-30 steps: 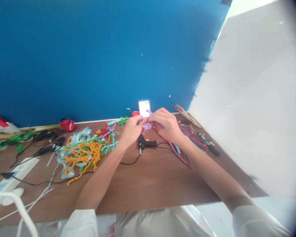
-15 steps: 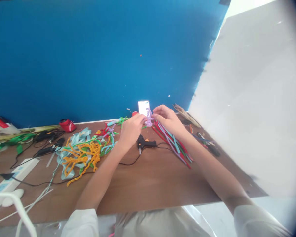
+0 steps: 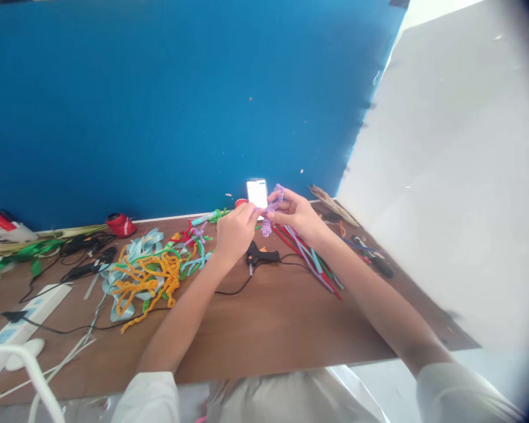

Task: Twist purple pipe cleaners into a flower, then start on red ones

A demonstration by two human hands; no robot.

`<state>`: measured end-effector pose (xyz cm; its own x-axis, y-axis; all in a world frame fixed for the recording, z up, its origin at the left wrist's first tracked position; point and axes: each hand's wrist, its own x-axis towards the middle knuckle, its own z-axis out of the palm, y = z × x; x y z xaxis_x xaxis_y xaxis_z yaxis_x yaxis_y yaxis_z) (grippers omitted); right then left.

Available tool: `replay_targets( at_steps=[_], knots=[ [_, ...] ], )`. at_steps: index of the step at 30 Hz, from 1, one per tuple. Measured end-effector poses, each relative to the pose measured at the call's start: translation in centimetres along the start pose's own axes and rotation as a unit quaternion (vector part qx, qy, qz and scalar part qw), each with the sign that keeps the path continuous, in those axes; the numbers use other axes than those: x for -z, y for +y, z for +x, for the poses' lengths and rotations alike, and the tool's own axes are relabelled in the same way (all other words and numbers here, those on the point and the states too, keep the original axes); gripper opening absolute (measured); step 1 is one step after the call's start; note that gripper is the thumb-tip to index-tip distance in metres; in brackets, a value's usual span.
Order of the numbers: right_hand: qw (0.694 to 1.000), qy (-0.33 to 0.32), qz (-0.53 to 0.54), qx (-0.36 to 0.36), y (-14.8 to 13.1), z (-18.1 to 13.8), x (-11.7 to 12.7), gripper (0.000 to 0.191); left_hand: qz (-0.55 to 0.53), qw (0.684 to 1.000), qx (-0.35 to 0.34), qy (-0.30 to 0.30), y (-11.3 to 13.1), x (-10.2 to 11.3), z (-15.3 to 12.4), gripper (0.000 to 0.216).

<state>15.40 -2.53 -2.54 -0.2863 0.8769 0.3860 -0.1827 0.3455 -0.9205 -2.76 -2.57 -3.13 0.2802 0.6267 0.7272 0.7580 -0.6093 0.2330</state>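
Note:
Both hands meet over the back of the desk on a purple pipe cleaner point(image 3: 267, 228) that is bent and coiled. My left hand point(image 3: 237, 230) pinches its left end between thumb and fingers. My right hand point(image 3: 297, 218) grips the right part, where a loop rises over the fingers. Just behind them a phone point(image 3: 257, 191) with a lit screen leans near the blue wall. Below the hands lies a black hot glue gun point(image 3: 261, 255). Straight red, purple, blue and green pipe cleaners point(image 3: 314, 262) are partly covered by my right forearm.
Orange twisted pipe cleaners point(image 3: 152, 279) and light blue ribbon point(image 3: 119, 305) are heaped left of my left arm. Farther left are a white power strip point(image 3: 24, 329), cords and a red roll point(image 3: 120, 224). Dry husks point(image 3: 332, 205) and tools point(image 3: 377, 261) lie at the right.
The purple piece has turned in my hands: its loop now tilts up to the right over my right fingers, and its coiled part hangs lower. Both hands stay in nearly the same place.

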Motion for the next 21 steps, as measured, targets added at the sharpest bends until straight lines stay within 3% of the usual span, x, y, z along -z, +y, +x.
replay_targets(
  at_steps=[2, 3, 5, 7, 9, 10, 12, 15, 17, 19, 21],
  knots=[
    [0.987, 0.037, -0.116, 0.103, 0.2, -0.3, -0.5, 0.023, -0.105, 0.99, 0.091, -0.011, 0.6, 0.3, 0.1, 0.041],
    [0.965, 0.054, -0.202, 0.159, 0.4, -0.5, -0.5, 0.014, -0.18, 0.973, 0.141, -0.026, 1.0, 0.6, 0.2, 0.042],
    [0.881, 0.056, -0.385, 0.269, 0.6, -0.8, -0.3, 0.004, -0.352, 0.904, 0.233, -0.067, 1.6, 1.1, 0.5, 0.042],
    [0.79, 0.01, -0.505, 0.346, 0.8, -1.1, 0.1, 0.008, -0.476, 0.824, 0.29, -0.1, 1.9, 1.5, 0.7, 0.037],
    [0.744, -0.004, -0.548, 0.381, 0.9, -1.2, 0.4, 0.014, -0.515, 0.796, 0.301, -0.106, 1.9, 1.7, 0.8, 0.037],
    [0.744, 0.006, -0.548, 0.382, 0.8, -1.1, 0.4, 0.017, -0.502, 0.81, 0.288, -0.099, 1.8, 1.7, 0.9, 0.04],
    [0.786, 0.055, -0.511, 0.344, 0.6, -0.9, 0.0, 0.02, -0.423, 0.872, 0.236, -0.072, 1.4, 1.5, 0.8, 0.043],
    [0.917, 0.139, -0.324, 0.188, 0.2, -0.4, -0.6, 0.027, -0.258, 0.952, 0.16, -0.03, 0.8, 1.1, 0.6, 0.041],
    [0.982, 0.134, -0.126, 0.031, -0.1, -0.1, -0.6, 0.032, -0.175, 0.978, 0.111, -0.016, 0.5, 1.0, 0.5, 0.039],
    [0.988, 0.09, 0.058, -0.116, -0.2, 0.1, -0.3, 0.031, -0.121, 0.991, 0.053, -0.003, 0.4, 1.0, 0.4, 0.037],
    [0.965, 0.064, 0.169, -0.191, -0.3, 0.2, 0.1, 0.029, -0.094, 0.995, 0.006, 0.009, 0.3, 1.0, 0.3, 0.036]
  ],
)
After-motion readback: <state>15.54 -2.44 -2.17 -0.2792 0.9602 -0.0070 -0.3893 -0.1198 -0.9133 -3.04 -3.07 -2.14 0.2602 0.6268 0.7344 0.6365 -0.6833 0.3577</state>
